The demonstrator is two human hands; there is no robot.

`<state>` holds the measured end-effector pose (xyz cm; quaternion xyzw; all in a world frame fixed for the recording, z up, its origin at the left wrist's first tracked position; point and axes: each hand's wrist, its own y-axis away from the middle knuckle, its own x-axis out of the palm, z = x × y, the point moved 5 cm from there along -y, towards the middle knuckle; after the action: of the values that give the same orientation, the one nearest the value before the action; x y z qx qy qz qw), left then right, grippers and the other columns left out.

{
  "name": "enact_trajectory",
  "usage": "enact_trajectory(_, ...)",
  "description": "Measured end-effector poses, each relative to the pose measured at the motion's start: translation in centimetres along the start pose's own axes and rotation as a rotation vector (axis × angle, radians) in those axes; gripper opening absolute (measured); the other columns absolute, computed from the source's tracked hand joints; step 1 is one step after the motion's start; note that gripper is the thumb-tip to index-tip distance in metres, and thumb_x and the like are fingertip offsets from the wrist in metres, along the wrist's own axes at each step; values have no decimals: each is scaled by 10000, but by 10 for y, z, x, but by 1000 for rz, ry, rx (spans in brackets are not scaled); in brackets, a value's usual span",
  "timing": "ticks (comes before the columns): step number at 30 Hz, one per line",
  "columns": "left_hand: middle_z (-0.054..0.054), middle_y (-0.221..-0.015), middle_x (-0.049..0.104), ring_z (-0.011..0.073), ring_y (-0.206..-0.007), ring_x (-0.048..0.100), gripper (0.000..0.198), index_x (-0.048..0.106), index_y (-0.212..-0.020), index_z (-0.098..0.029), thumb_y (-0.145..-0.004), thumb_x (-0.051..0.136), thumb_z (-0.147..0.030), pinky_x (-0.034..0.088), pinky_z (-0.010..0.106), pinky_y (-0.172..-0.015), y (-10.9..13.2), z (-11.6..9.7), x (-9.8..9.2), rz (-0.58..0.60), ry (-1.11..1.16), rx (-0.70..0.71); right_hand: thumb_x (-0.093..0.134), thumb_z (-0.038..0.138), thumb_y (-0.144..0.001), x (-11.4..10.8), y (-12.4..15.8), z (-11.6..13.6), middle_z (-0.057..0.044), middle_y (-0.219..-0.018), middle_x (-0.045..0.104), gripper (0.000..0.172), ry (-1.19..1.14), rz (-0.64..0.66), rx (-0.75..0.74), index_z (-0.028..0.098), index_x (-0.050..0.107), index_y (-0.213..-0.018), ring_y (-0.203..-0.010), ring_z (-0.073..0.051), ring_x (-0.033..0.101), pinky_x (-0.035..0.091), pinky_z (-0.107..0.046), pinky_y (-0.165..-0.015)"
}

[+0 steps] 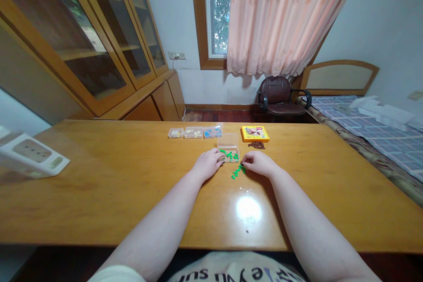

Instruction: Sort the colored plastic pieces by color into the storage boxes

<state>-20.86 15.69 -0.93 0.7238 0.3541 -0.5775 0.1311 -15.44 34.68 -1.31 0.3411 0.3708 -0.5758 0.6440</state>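
A small clear plastic box (234, 161) with its lid (227, 140) raised at the back stands on the table, several small green pieces (229, 155) inside. My left hand (208, 164) holds the box's left side with bent fingers. Just right of the box, my right hand (259, 163) is closed in a pinch at a small green piece (243, 170); the fingertips partly hide it. Several more loose green pieces (235, 174) lie in front of the box on the bare wood.
Three clear boxes stand behind: one with blue pieces (212, 132), one with cream pieces (193, 132), another (175, 133). A yellow box (255, 133) lies behind a brown pile (257, 145). A white power strip (31, 152) is at the wooden table's (132, 202) left.
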Motion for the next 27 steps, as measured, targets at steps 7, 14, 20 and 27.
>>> enact_trajectory(7, 26, -1049, 598, 159, -902, 583, 233, 670, -1045, -300, -870, 517, -282, 457, 261, -810, 9, -30, 3, 146, 22, 225, 543, 182, -737, 1, 3, 4, -39, -882, 723, 271, -37, 59, -24, 204, 732, -931, -778, -166, 632, 450, -242, -701)
enact_trajectory(14, 19, -924, 601, 156, -810, 579, 246, 684, -1032, -336, -865, 516, -269, 444, 249, -721, 10, -33, 8, 211, -30, 301, 549, 215, -772, 2, 0, 2, -24, -892, 724, 228, 56, 45, -66, 235, 742, -891, -816, -170, 634, 443, -241, -723)
enact_trajectory(20, 7, -900, 619, 149, -823, 579, 138, 700, -884, -279, -845, 571, -306, 435, 235, -718, 6, -28, 8, 202, -32, 283, 591, 249, -780, 4, -3, 4, -35, -854, 712, 153, 117, 26, -42, 218, 731, -835, -762, -159, 618, 414, -230, -660)
enact_trajectory(27, 21, -905, 623, 162, -838, 585, 120, 643, -831, -211, -853, 559, -295, 451, 249, -725, 3, -29, 14, 173, -33, 265, 555, 212, -791, 3, 0, 9, -48, -775, 683, 148, 198, 12, -29, 188, 697, -760, -677, -149, 581, 371, -233, -606)
